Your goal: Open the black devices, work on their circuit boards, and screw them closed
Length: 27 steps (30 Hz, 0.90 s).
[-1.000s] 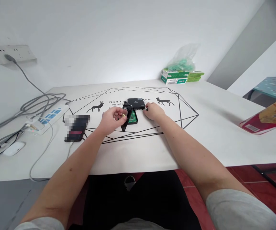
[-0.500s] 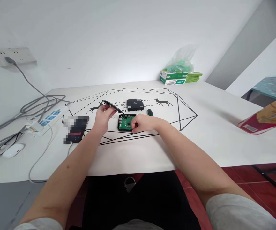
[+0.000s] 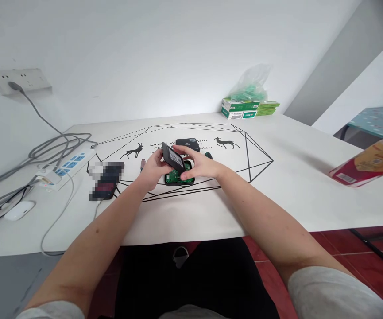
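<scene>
My left hand (image 3: 153, 170) grips the left side of a black plastic cover (image 3: 172, 157) that has a white label on its face. My right hand (image 3: 198, 164) holds the same cover from its other side, thumb low and fingers along the top. The cover is tilted above an opened black box with a green circuit board (image 3: 172, 178), which lies on the table. Part of the board is hidden by the cover and my right hand.
Behind my hands sits another black box (image 3: 187, 142). A dark teal object (image 3: 209, 156) lies to its right, and a reddish one (image 3: 142, 164) is by my left hand. Further left are a phone (image 3: 109, 179) and power strip (image 3: 73, 164); a package (image 3: 367, 163) stands right.
My left hand has brought the cover right and over the circuit board, turning its labelled face into view. My right hand has left the board and taken the cover too.
</scene>
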### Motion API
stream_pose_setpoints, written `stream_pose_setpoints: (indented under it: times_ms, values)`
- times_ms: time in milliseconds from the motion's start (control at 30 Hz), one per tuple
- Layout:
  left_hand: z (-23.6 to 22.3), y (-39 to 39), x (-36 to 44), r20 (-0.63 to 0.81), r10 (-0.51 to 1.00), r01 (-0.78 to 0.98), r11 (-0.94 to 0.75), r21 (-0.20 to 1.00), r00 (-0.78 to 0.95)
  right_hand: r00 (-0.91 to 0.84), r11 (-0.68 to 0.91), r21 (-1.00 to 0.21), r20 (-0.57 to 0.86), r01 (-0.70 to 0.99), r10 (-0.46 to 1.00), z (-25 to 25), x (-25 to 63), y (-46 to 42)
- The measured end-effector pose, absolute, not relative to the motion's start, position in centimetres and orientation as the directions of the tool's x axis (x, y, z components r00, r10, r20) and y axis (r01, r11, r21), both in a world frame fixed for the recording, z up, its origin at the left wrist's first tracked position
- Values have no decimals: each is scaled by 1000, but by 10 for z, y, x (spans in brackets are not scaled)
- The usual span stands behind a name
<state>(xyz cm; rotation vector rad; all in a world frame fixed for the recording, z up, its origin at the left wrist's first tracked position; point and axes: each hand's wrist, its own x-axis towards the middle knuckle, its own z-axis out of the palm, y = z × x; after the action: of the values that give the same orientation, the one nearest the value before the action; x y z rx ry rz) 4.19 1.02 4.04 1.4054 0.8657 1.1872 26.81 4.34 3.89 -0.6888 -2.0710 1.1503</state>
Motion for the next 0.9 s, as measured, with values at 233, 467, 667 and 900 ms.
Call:
stream_pose_setpoints:
  times_ms: [233, 467, 667, 900]
  values:
    - [43, 8, 16, 63, 936, 338, -187, 922, 345, -580, 546, -732, 255, 407, 774, 36, 281, 48]
    - [44, 11, -1, 38, 883, 695, -394, 601, 468, -624, 575, -559, 126, 597, 771, 32, 285, 53]
    - [43, 13, 2, -15, 893, 745, -367, 557, 451, -632, 575, -519, 84, 632, 770, 35, 280, 48]
    - [44, 17, -4, -9, 880, 715, -380, 586, 475, -660, 625, -491, 127, 607, 740, 34, 275, 46]
